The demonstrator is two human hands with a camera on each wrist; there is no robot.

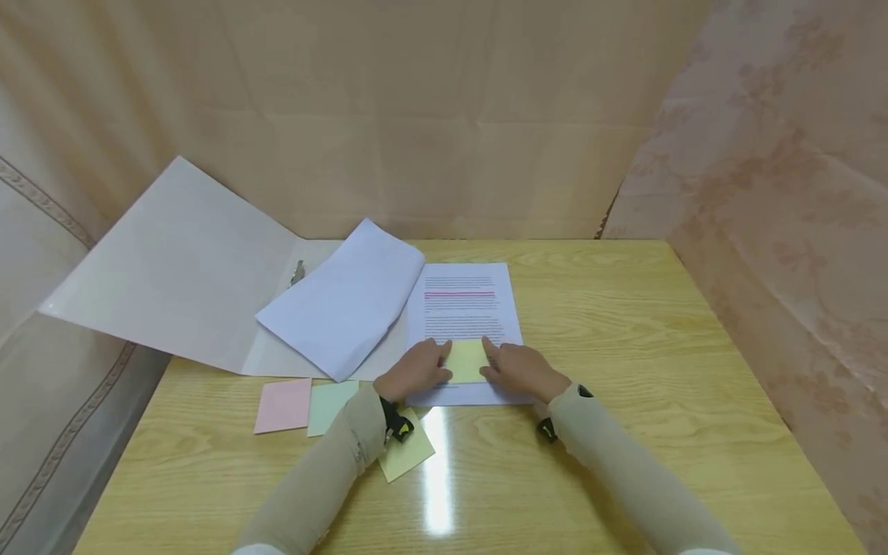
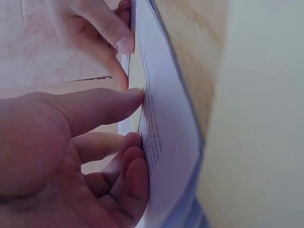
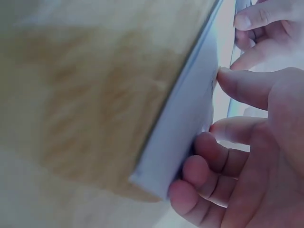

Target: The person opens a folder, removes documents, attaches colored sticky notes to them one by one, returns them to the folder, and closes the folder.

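A yellow sticky note [image 1: 466, 361] lies on the lower part of a printed page [image 1: 461, 308] that has pink highlighted lines. My left hand [image 1: 415, 371] touches the note's left side, its index finger at the upper corner and its thumb at the lower one. At the right side my right hand [image 1: 522, 370] mirrors this with thumb and index finger spread apart. In the left wrist view, the left thumb [image 2: 107, 107] presses the sheet while the lower fingers rest bent against it. The right thumb [image 3: 244, 88] presses likewise in the right wrist view.
An open white binder [image 1: 187, 270] with a metal clip [image 1: 297, 273] spreads to the left, loose turned-over sheets [image 1: 347, 301] lying across it. Nearer me are a pink sticky pad [image 1: 283, 405], a green pad [image 1: 330, 407] and a yellow pad [image 1: 409, 455] partly under the left wrist.
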